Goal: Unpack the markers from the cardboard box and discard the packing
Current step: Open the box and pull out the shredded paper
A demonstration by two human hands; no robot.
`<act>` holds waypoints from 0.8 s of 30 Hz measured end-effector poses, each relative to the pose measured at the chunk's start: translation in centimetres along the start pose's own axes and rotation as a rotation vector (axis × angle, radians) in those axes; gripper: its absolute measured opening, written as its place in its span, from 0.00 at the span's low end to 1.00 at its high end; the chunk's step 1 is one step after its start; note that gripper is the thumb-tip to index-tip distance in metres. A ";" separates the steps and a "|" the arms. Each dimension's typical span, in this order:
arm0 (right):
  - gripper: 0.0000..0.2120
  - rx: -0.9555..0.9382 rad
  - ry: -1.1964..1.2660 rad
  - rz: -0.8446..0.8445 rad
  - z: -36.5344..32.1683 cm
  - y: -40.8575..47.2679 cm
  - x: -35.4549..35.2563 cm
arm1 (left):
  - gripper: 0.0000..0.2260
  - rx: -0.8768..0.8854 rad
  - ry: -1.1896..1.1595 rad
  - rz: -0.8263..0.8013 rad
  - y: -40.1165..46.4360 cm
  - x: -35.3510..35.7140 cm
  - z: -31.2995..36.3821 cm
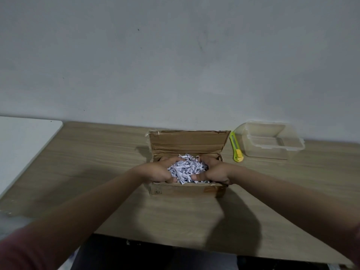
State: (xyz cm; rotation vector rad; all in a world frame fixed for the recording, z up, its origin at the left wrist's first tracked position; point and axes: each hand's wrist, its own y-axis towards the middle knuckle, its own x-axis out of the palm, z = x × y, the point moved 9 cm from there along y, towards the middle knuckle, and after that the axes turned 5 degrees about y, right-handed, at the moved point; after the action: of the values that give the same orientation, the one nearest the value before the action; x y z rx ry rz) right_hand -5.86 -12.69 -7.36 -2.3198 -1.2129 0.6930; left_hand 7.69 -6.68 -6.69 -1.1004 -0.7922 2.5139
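An open cardboard box (185,190) stands in the middle of the wooden table, its lid flap raised at the back. It is filled with white shredded paper (186,168). My left hand (157,170) and my right hand (215,170) are inside the box, cupped round the heap of shreds from either side, fingers curled into it. No markers show; anything under the paper is hidden.
A yellow-green utility knife (236,148) lies just right of the box. Beyond it stands a clear plastic container (272,141) without a lid. A white surface (25,141) adjoins the table (87,162) at the left. A grey wall rises behind.
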 end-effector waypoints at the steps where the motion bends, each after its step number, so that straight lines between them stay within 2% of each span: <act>1: 0.25 -0.005 0.015 0.001 0.1 0.1 0.0 | 0.34 0.000 -0.008 0.006 0.0 0.0 -0.1; 5: 0.23 -0.036 0.068 -0.009 0.0 0.0 -0.1 | 0.37 0.029 -0.101 0.012 -0.4 -0.1 -0.1; 8: 0.22 -0.054 0.117 -0.018 -0.1 -0.2 -0.4 | 0.36 0.049 -0.170 0.016 -0.5 -0.2 -0.1; 17: 0.35 -0.043 0.301 -0.043 0.5 0.7 -0.1 | 0.33 0.062 -0.384 0.041 -0.3 -0.2 -0.3; 22: 0.40 -0.004 0.374 0.009 1.1 1.4 0.2 | 0.33 0.069 -0.439 0.070 -0.2 -0.3 -0.4; 24: 0.37 0.011 0.370 0.016 1.0 1.3 0.2 | 0.32 0.084 -0.433 0.064 -0.3 -0.2 -0.2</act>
State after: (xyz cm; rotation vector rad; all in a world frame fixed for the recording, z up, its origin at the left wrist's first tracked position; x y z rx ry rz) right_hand -5.54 -13.02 -8.94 -2.3169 -1.0180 0.2552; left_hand 7.97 -6.49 -6.48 -0.5652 -0.7524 2.8548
